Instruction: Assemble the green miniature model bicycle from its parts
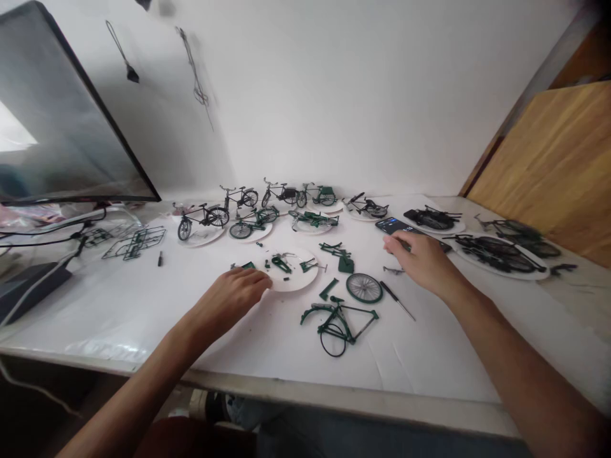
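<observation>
My left hand (243, 287) lies low at the left rim of a white plate (305, 283), palm down with its fingers stretched out together. Small green bicycle parts (281, 262) lie on that plate. My right hand (420, 257) is at the near edge of a dark, lit smartphone (389, 224), fingers drawn together; whether they hold anything is hidden. Between the hands lie a green model bicycle frame (351, 321) with a thin black ring (333, 340), a spoked wheel (364, 288), a green box-shaped part (346, 264) and a small screwdriver (398, 301).
Several model bicycles (205, 219) stand or lie on white plates along the wall. Green wire racks (136, 243) lie at the left, below a monitor (62, 114). More black bicycle parts (496, 253) are at the right, near a wooden board (548, 159).
</observation>
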The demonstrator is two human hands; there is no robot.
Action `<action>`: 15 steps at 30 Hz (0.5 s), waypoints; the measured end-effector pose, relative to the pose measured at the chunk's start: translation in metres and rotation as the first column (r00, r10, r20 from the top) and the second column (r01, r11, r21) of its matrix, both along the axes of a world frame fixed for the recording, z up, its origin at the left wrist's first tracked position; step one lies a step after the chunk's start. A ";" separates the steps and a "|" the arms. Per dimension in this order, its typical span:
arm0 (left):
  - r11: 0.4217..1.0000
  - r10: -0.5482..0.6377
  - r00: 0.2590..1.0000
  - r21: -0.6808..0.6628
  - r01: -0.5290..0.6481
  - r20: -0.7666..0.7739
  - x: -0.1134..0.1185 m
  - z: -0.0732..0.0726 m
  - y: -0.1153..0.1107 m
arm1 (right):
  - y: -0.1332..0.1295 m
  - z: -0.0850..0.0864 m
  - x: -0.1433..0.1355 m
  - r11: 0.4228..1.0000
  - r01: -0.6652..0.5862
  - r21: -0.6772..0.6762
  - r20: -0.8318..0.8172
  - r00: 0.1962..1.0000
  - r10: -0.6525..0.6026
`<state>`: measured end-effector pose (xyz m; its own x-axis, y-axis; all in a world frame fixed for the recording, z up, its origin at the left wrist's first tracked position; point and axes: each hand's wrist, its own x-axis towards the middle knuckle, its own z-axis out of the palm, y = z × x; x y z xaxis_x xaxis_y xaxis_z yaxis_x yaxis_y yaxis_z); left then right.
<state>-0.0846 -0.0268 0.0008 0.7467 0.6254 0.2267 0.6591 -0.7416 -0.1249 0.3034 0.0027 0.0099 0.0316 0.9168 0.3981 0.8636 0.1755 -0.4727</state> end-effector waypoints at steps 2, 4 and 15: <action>0.999 0.001 1.000 0.041 -0.001 0.011 -0.010 -0.004 0.001 | 0.000 0.000 -0.001 1.000 -0.013 -0.013 0.005 1.000 0.013; 0.998 -0.003 1.000 0.066 0.002 0.012 -0.016 -0.005 -0.001 | -0.001 -0.001 -0.001 0.999 -0.021 -0.025 0.004 1.000 0.021; 0.980 -0.183 0.981 0.093 0.177 0.060 -0.004 -0.009 -0.013 | 0.004 -0.003 0.001 0.999 -0.004 0.036 -0.078 0.997 0.006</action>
